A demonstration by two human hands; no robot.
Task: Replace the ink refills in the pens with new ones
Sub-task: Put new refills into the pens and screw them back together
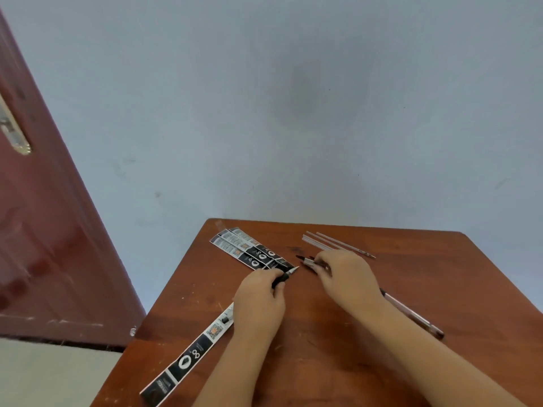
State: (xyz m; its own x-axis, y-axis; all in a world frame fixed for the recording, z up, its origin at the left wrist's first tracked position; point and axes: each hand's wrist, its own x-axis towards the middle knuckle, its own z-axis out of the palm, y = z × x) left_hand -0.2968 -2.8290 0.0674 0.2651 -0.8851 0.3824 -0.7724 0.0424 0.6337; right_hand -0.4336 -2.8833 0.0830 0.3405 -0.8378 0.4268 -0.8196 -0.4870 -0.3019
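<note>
With our left hand [260, 292] gripping the pen tip section [284, 276] and our right hand [345, 273] pinching the pen barrel [310, 262], we should align both ends squarely before joining.

near package strip [188, 359]: at your 7 o'clock it shows an "8"-like loop mark, a round white badge and a QR-style square; you cannot read its small print.
far package strips [249, 250]: at your 11 o'clock, the same loop marks and badges; the text blocks are too blurred to read.
</note>
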